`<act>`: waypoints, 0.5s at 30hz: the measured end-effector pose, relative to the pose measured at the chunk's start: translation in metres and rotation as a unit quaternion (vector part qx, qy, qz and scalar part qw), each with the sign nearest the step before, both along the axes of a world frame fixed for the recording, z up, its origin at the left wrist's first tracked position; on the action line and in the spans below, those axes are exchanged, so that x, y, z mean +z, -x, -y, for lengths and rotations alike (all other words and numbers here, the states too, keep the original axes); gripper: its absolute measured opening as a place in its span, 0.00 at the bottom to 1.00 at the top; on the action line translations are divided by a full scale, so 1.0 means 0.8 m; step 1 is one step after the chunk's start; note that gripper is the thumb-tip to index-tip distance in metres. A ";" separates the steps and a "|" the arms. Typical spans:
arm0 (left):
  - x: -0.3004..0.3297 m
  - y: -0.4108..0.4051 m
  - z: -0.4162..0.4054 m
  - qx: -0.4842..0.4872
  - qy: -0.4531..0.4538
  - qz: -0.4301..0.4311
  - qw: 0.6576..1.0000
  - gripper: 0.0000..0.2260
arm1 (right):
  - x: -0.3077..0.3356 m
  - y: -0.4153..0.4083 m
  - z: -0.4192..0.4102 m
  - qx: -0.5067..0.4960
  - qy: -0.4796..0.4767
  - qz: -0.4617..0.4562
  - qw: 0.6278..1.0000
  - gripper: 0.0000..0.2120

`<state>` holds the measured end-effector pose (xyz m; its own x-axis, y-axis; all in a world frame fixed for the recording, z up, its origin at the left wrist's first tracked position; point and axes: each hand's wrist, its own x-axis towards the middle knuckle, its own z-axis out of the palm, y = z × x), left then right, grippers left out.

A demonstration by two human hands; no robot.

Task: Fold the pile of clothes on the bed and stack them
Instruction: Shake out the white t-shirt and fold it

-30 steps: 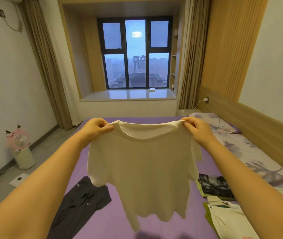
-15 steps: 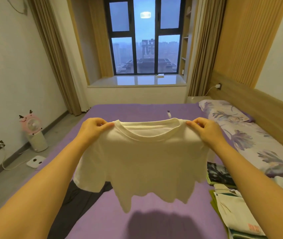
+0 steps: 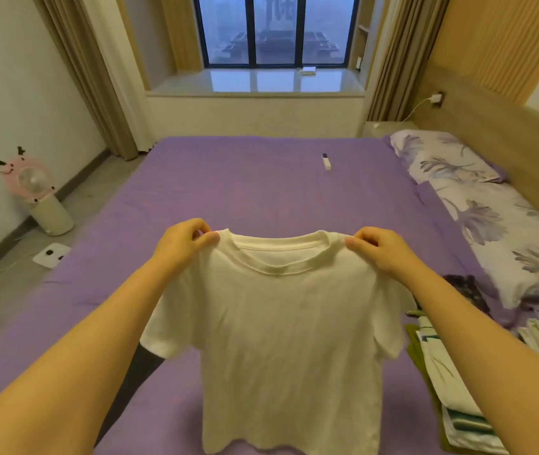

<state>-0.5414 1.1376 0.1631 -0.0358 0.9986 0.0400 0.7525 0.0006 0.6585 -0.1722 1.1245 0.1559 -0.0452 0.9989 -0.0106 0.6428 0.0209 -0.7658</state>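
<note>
A white T-shirt [image 3: 281, 330] hangs spread out in front of me over the purple bed [image 3: 261, 192]. My left hand [image 3: 184, 241] pinches its left shoulder and my right hand [image 3: 378, 249] pinches its right shoulder, on either side of the collar. Its hem reaches down near the sheet at the bottom of the view. A dark garment [image 3: 133, 376] lies flat on the bed under my left forearm, mostly hidden. On the right lies a stack of folded clothes [image 3: 448, 385], with a dark patterned folded piece [image 3: 468, 287] beyond it.
A small white remote [image 3: 326, 161] lies on the far part of the bed. Floral pillows [image 3: 478, 205] line the right side by the wooden headboard. On the floor to the left stand a pink fan [image 3: 36, 192] and a white scale [image 3: 52, 255].
The view has tilted downward and the shirt has come lower and closer to the bed. Both hands keep their pinch on the shoulders.
</note>
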 end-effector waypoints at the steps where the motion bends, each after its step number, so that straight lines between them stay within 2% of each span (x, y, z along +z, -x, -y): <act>1: -0.027 -0.002 -0.012 0.001 0.012 -0.001 1.000 0.08 | -0.021 0.004 -0.011 0.003 0.014 0.009 1.000 0.11; 8: -0.200 0.005 -0.102 -0.028 0.149 -0.002 0.988 0.08 | -0.177 0.015 -0.086 -0.047 0.148 0.042 0.987 0.04; 15: -0.317 -0.010 -0.197 -0.025 0.218 -0.021 0.975 0.05 | -0.282 0.025 -0.167 -0.147 0.164 0.089 0.971 0.06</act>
<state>-0.5335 1.2948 -0.0904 0.0066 0.9211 -0.3892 0.7853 0.2362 0.5723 -0.1922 1.2584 -0.0698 0.2725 0.9099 -0.3127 0.7067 -0.4098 -0.5767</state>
